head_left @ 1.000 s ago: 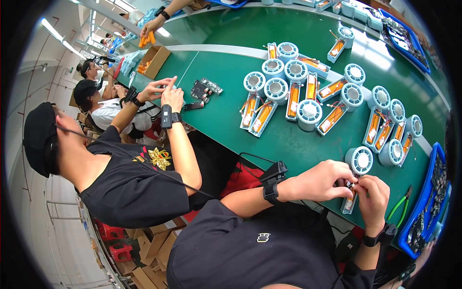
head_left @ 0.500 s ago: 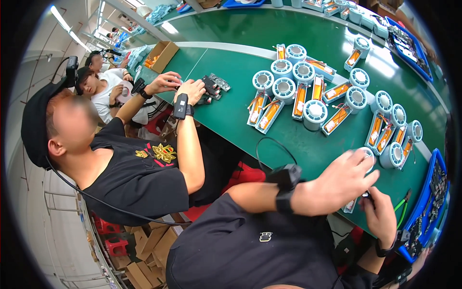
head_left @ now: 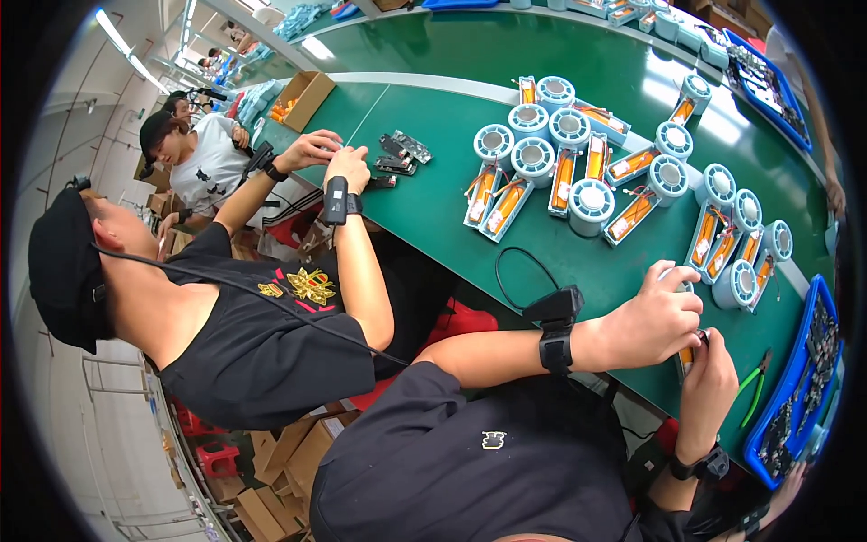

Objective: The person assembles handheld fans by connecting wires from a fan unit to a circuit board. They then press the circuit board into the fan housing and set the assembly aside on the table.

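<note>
My left hand (head_left: pixel 643 323) is closed around the round end of a light-blue handheld fan housing (head_left: pixel 685 363), mostly hidden behind my fingers. A strip of orange battery shows in its handle, between my hands. My right hand (head_left: pixel 709 384) is close below, its thumb and fingers pinched at a small dark part (head_left: pixel 703 337) by the handle; its kind cannot be made out. Just beyond my hands stand several similar open fan housings (head_left: pixel 591 203), with round grilles, orange batteries and thin wires.
Green-handled cutters (head_left: pixel 757 388) lie right of my right hand. Beside them is a blue tray (head_left: pixel 766 465) of dark small parts. At left a co-worker (head_left: pixel 262 316) handles dark circuit boards (head_left: pixel 404 149) on the green table (head_left: pixel 433 230). An open carton (head_left: pixel 312 99) stands farther back.
My left hand has shifted slightly and come to rest closer to my right hand. The co-worker's head has turned away. One far fan housing has shifted right, and an arm shows at the far right.
</note>
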The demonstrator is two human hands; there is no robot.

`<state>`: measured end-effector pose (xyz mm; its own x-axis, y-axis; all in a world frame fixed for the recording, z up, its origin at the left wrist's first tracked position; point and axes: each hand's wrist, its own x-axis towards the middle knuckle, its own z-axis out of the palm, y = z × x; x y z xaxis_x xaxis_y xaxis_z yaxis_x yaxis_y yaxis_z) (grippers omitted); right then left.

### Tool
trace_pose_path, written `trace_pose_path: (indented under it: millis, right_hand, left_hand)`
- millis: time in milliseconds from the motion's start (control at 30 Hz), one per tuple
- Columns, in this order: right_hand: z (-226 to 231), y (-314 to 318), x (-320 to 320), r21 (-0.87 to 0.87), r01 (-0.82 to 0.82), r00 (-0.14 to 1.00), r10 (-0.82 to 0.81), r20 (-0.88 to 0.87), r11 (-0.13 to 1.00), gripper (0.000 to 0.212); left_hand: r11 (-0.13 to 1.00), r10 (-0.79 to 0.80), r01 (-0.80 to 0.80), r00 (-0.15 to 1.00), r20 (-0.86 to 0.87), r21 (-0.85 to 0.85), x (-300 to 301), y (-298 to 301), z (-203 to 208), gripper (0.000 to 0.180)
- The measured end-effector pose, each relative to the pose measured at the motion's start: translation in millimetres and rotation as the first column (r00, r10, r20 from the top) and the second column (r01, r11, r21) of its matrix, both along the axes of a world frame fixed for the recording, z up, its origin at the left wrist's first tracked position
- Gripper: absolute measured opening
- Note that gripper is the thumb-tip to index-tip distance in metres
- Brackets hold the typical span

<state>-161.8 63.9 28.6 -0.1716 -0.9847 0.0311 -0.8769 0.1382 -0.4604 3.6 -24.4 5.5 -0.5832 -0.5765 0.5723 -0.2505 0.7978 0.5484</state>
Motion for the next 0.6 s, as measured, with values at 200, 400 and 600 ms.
trace_pose_path:
  millis: [200, 400, 600]
  right_hand:
    - [-18.2, 7.9, -1.5, -0.224, -0.173, 0.953, 0.22, 0.207, 0.959, 0.031]
    - [-19.6, 11.2, -6.0, -0.211, -0.144, 0.94, 0.201, 0.277, 0.967, 0.034]
    - [-22.8, 15.8, -6.2, -0.221, -0.074, 0.921, 0.152, 0.358, 0.972, 0.032]
  left_hand:
    - [0.982, 0.042, -0.018, 0.991, 0.128, -0.188, 5.8, -2.2, -5.3, 0.014]
    - [0.945, 0.167, -0.098, 0.965, 0.203, -0.312, -1.0, 10.7, 1.3, 0.015]
    - [0.94, 0.163, -0.062, 0.945, 0.284, -0.334, 7.1, 13.8, 21.3, 0.019]
